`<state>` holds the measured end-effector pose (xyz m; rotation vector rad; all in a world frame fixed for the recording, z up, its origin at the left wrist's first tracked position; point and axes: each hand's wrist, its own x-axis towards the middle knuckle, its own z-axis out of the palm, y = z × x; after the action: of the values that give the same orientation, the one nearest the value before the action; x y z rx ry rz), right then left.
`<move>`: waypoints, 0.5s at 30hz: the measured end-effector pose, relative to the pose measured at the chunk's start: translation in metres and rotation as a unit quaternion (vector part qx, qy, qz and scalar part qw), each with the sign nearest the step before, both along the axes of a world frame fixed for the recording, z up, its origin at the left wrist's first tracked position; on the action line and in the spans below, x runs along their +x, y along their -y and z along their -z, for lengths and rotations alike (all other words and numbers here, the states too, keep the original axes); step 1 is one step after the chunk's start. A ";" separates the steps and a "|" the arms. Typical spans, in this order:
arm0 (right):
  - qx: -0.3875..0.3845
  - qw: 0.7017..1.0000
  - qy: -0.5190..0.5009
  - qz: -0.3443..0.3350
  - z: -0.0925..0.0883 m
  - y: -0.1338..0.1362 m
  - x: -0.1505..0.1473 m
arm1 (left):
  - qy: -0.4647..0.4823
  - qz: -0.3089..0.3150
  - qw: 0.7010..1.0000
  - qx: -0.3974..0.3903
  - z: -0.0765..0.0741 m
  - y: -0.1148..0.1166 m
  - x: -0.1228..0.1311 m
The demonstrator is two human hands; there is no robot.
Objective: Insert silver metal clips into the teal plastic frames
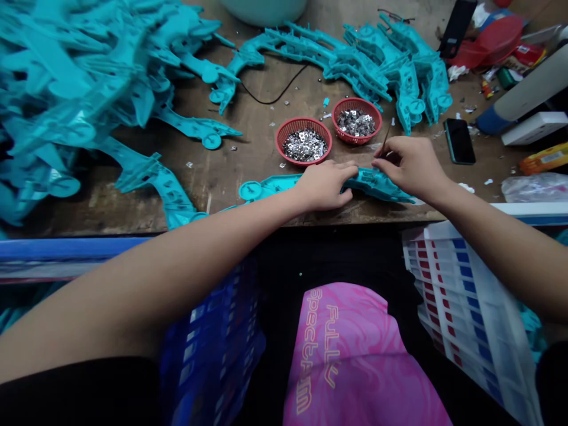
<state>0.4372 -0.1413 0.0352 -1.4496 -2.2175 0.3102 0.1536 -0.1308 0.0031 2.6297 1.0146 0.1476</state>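
Note:
A long teal plastic part [275,184] lies along the front edge of the wooden table [248,154]. My left hand [326,184] rests on its middle, fingers curled down over it. My right hand [410,165] pinches a thin dark stick-like tool [386,137] at the part's right end. Just behind my hands stand two small red baskets [304,139] [357,120] filled with small shiny metal pieces.
A big heap of teal parts [75,77] fills the left of the table; another pile [381,59] lies at the back. A black phone [460,141] lies right of the baskets. Clutter sits at far right. Blue [213,343] and white [470,296] crates stand below the table.

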 end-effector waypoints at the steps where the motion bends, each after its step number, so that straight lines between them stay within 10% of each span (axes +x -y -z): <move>1: -0.004 1.000 0.001 -0.005 0.000 0.001 0.000 | -0.004 0.000 1.000 0.002 0.000 0.000 0.000; 15: 0.057 0.990 -0.120 0.040 0.012 0.002 0.006 | -0.049 -0.020 0.999 0.005 -0.013 0.002 0.003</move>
<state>0.4431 -0.1432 0.0230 -1.3599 -1.9492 0.3085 0.1567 -0.1329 0.0163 2.6497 1.1012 0.0345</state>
